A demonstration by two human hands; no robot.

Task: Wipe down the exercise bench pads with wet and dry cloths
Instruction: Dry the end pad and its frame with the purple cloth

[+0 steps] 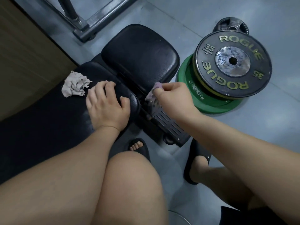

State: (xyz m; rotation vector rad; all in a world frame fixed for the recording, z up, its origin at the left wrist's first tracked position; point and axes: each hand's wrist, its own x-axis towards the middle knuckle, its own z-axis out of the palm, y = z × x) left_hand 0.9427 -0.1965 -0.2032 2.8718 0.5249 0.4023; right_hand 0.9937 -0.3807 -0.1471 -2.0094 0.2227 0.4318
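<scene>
STEP wet wipe, judged mid-task | your right grip [172, 96] pinches purple cloth [152, 93] off seat pad's [139, 54] near corner | left grip [105, 101] spread, pressing long pad's [48, 119] end | grey cloth [75, 85] crumpled beside it | NEXT likely sweep seat pad, then swap to grey

dim, cool, flat indoor light; soft sheen on the black bench pad [139, 54] and plate hub [233, 61]; weak shadows; wide-angle bending at edges; slight softness overall, near legs [129, 189] blurrier
</scene>
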